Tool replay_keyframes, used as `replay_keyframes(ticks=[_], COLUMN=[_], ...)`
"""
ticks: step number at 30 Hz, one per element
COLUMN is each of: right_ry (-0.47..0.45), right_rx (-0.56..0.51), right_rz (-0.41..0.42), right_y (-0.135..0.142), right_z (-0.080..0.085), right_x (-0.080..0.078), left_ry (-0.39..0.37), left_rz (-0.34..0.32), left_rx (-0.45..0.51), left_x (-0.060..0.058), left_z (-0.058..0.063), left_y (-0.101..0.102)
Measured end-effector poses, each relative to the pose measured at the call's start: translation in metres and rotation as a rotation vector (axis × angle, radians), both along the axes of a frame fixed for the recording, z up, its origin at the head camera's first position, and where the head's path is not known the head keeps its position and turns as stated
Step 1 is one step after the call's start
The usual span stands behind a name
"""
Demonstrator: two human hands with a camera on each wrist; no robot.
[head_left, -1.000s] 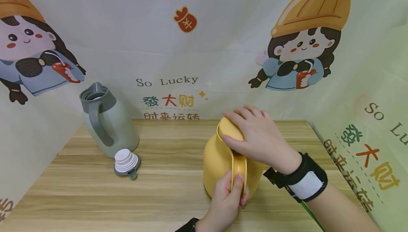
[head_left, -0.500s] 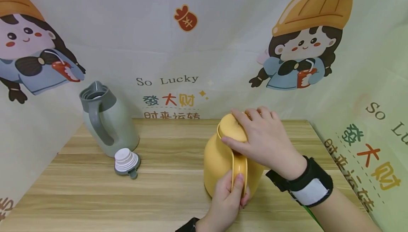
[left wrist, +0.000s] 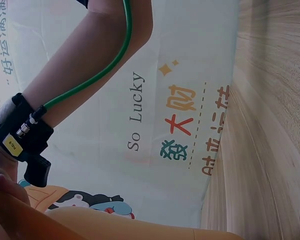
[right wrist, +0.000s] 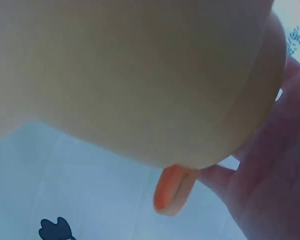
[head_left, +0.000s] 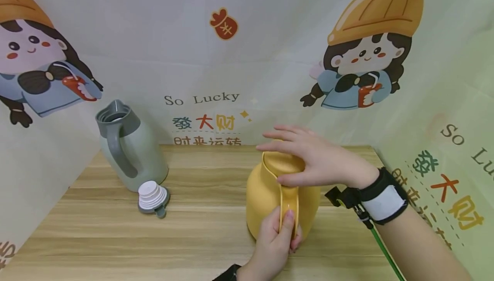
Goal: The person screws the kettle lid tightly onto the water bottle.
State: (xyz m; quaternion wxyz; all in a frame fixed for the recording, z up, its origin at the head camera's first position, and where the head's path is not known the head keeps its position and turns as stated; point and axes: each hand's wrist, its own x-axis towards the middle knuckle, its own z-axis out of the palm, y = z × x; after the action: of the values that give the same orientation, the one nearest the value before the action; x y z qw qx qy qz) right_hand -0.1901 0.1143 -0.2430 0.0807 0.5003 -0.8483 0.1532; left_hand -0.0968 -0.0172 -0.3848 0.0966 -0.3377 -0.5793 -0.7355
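In the head view a yellow thermos jug [head_left: 259, 199] stands upright at the centre right of the table. My left hand [head_left: 272, 236] grips its handle [head_left: 289, 201] low down, thumb along the near side. Over the round lid [head_left: 283, 163] lies my right hand [head_left: 314, 158], fingers spread and fairly straight across the top, thumb at the near rim by the handle. The far side of the lid is hidden beneath those fingers. Close up in the right wrist view, the jug's pale yellow side fills the top, with my right hand [right wrist: 272, 155] around its edge.
A grey-green thermos jug [head_left: 144, 156] with an uncovered mouth stands at the back left. Near its base a white ribbed stopper [head_left: 150, 191] with a grey cap lies on the wooden table [head_left: 115, 246]. A printed cloth [head_left: 270, 58] hangs behind and at both sides.
My right hand first slid slightly right on the lid, then turned, its fingers now pointing left with the wrist farther right. The left hand stays on the handle; the yellow jug has not moved.
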Motion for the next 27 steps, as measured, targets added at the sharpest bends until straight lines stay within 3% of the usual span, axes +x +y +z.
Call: replay_keyframes(ticks=[3,7,27], right_ry=[-0.096,-0.136,-0.031], right_rx=[-0.004,-0.004,0.009], right_rz=[0.019,0.008,-0.166], right_y=[0.003,0.0052,-0.0033], right_z=[-0.0003,-0.0023,-0.0066], right_x=[-0.0034,-0.0051,0.0005], left_ry=[0.001,0.005,-0.034], left_rz=[0.0,-0.006,-0.015], left_rx=[0.002,0.005,0.006], left_x=[0.0006,0.0006,0.0004], left_z=[0.0002,0.0005,0.0002], left_y=[0.0,0.0001,0.0002])
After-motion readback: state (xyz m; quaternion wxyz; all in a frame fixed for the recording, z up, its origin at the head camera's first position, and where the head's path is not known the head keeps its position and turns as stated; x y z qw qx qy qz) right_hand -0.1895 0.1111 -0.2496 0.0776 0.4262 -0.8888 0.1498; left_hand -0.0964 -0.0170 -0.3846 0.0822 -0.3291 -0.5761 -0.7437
